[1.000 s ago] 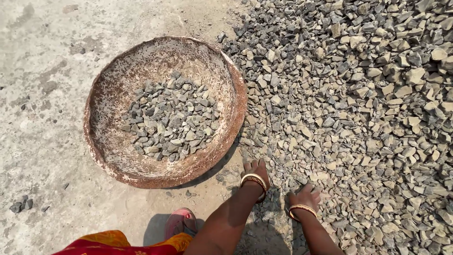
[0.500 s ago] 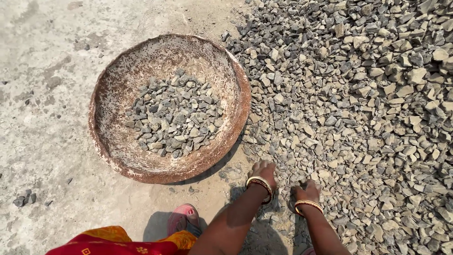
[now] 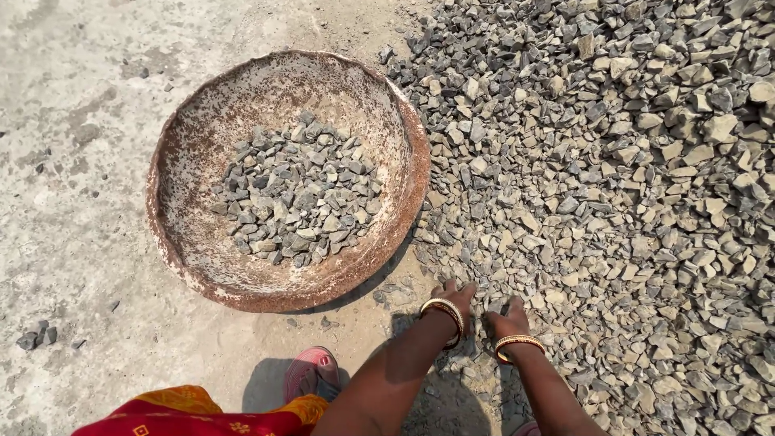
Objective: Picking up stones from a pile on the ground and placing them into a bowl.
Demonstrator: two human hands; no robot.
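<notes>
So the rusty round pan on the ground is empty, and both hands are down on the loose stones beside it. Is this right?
Not quite. The head view shows the rusty round pan is not empty: a heap of grey stones lies in its middle. The rest holds: the left hand and the right hand are both down on the loose stones beside it.

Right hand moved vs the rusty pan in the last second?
Yes. The right hand has drawn leftward across the gravel, closer to the rusty round metal pan and the left hand.
</notes>
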